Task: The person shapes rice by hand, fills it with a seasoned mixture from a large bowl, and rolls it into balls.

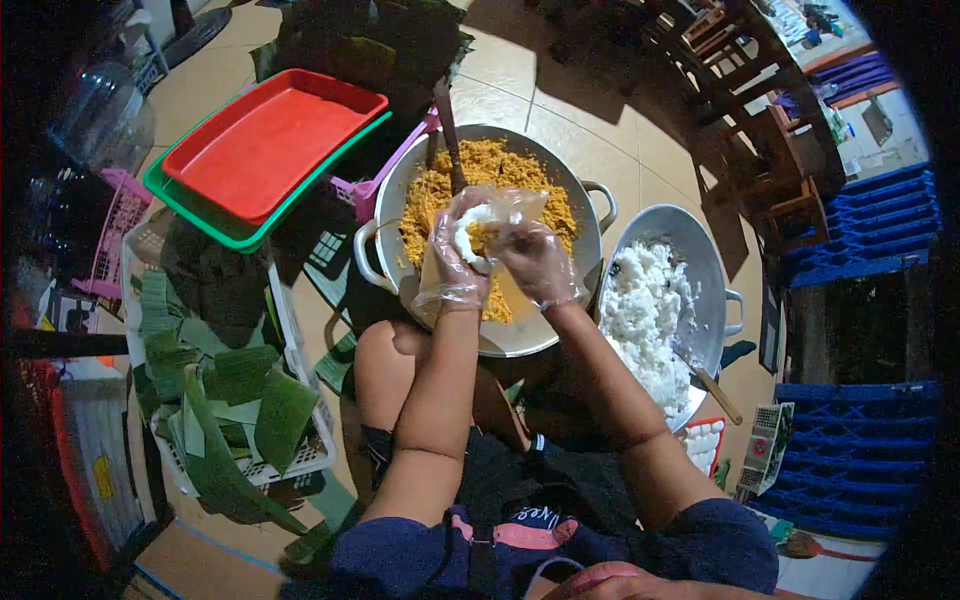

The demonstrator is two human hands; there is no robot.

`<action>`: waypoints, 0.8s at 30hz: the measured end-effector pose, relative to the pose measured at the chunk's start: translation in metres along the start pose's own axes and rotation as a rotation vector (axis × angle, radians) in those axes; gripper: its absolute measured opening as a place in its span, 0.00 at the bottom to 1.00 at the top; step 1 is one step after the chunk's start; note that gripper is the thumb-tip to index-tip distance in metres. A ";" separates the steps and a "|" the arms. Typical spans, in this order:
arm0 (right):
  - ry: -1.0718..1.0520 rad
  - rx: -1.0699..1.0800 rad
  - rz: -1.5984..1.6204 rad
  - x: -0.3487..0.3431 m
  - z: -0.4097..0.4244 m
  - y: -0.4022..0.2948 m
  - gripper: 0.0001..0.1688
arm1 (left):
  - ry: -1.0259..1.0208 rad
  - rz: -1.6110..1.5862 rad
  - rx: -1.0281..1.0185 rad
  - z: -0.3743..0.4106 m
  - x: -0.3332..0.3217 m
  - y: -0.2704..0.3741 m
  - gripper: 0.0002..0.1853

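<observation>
My left hand (455, 259), in a clear plastic glove, cups a piece of white rice (466, 234) with yellow-orange filling (480, 238) in its hollow. My right hand (536, 259), gloved the same way, has its fingertips at the filling; whether they pinch any of it is hidden. Both hands are above a large metal pan (517, 341) of crumbly yellow-orange filling (491, 161). A dark-handled utensil (448, 127) stands in that pan. To the right, a second metal pan (705, 240) holds a mound of white rice (649, 300) and a wooden-handled utensil (720, 394).
A red tray (270, 150) rests on a green tray (255, 241) at the upper left. Below them, a white plastic basket (319, 427) holds cut banana leaves (232, 375). Wooden furniture (787, 165) and blue slatted pieces (855, 450) line the right side of the tiled floor (600, 142).
</observation>
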State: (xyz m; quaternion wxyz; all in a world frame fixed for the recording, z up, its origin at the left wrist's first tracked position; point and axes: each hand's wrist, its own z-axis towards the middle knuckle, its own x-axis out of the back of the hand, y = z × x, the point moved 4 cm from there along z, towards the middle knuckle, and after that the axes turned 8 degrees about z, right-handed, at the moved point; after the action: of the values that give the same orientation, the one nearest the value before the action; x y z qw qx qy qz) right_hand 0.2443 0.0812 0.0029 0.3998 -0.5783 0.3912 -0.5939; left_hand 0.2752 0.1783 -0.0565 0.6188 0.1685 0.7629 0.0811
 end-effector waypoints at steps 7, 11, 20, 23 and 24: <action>0.139 -0.248 0.768 0.023 -0.003 -0.002 0.20 | 0.104 -0.266 0.164 0.005 0.016 -0.005 0.22; 0.208 -0.038 -0.314 0.070 -0.021 0.038 0.29 | -0.027 -0.422 0.259 -0.005 -0.003 -0.012 0.21; 0.013 0.410 -0.408 -0.003 -0.028 -0.046 0.16 | 0.089 -0.098 0.265 -0.002 0.011 -0.004 0.18; 0.036 0.461 -0.721 0.006 -0.025 0.004 0.15 | 0.079 -0.105 0.264 -0.014 -0.001 -0.011 0.17; 0.052 0.394 -0.681 0.007 -0.023 0.011 0.15 | 0.093 -0.114 0.274 -0.014 -0.003 -0.010 0.18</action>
State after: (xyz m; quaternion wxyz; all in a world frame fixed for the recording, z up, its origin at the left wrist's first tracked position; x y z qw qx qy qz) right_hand 0.2219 0.0704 -0.0049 0.2733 -0.5718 0.0657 -0.7708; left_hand 0.2602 0.1693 -0.0540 0.5576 0.2041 0.8030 -0.0514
